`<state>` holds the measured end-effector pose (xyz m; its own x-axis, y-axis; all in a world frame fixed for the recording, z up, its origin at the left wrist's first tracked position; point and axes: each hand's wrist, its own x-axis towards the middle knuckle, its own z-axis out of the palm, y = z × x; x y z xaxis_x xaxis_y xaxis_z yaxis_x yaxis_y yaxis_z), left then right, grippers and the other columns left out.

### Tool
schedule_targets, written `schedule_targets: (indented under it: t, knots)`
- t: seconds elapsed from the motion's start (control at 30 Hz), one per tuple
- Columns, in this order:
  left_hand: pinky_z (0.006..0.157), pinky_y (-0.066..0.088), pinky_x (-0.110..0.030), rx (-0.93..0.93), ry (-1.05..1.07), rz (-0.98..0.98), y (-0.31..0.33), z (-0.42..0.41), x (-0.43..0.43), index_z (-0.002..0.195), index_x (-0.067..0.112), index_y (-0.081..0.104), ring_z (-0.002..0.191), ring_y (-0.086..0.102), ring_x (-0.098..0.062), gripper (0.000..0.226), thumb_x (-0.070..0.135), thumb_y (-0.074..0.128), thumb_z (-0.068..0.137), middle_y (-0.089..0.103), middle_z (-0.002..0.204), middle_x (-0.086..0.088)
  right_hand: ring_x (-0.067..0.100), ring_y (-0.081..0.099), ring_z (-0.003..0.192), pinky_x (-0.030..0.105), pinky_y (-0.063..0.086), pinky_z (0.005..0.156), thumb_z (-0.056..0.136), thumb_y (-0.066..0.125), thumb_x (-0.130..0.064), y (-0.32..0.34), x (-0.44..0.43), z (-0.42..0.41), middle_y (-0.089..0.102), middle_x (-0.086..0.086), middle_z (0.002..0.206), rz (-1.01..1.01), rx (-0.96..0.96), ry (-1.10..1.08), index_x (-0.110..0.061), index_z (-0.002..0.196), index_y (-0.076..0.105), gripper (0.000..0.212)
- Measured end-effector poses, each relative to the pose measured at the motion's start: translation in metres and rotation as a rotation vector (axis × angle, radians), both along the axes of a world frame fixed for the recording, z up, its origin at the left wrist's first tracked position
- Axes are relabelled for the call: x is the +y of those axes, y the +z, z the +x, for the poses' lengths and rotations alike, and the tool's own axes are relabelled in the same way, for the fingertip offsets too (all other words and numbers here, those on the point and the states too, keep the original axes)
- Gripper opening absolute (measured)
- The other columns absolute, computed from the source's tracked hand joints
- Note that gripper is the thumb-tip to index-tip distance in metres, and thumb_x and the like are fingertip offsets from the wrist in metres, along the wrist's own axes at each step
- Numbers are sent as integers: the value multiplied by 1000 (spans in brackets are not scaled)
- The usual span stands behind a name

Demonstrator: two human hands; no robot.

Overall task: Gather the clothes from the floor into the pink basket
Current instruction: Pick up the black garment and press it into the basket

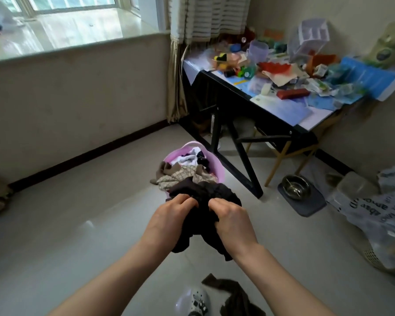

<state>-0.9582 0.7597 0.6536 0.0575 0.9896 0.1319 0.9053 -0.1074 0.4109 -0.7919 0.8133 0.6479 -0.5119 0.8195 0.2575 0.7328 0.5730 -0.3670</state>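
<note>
The left hand [172, 216] clutches a bunched dark garment [205, 197], held over the near rim of the pink basket [218, 171], which is already heaped with clothes. The right hand [232, 221] grips the same garment. One brown piece [234, 295] lies ungathered on the floor, so the task looks nearly done.

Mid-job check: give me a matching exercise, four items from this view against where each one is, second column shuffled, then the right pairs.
Items
1. dark garment
2. checked cloth
3. brown garment
4. metal bowl

Places
A. on the grey mat beside the table leg
B. gripped by the left hand and the right hand
C. lying on the floor next to the shoe
D. draped over the near rim of the pink basket

Pairs: 1-B, 2-D, 3-C, 4-A
</note>
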Motion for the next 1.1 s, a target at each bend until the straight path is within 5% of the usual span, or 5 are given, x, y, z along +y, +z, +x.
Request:
schedule_targets:
  t: [0.27,0.57,0.77,1.0,1.1]
  knots:
    - [62,52,-33,-57,8,-99,-22,-88,142,101,26,58,78,64,-24,51,20,80,56,61,103,6,23,51,52,24,21,52,60,60,2,-14,140,-86,52,0,60,-33,2,9,-19,66,43,27]
    - [60,39,-19,-59,-241,-143,-86,-182,330,100,19,65,75,63,-21,40,35,43,71,64,99,2,26,47,52,26,22,51,54,62,8,-92,286,-174,50,2,61,-166,2,-235,-14,66,44,31]
    - [63,47,-24,-46,-363,-291,-185,-230,415,105,20,60,81,64,-22,41,7,71,68,60,106,2,26,50,58,30,32,50,54,64,10,-194,355,-217,52,2,69,-276,-4,-268,-16,72,44,38]
    - [76,55,-32,24,-300,-447,-368,-253,441,108,22,61,99,64,-33,57,16,84,56,55,129,-15,28,63,79,33,54,62,54,72,11,-373,388,-233,62,6,94,-475,-173,-148,-15,91,56,48]
    - [103,37,-58,277,-209,-706,-440,-250,434,146,34,28,141,11,-50,95,41,80,67,2,158,-18,44,47,125,50,51,93,53,77,10,-446,390,-234,49,21,137,-535,-397,-33,-17,121,59,75]
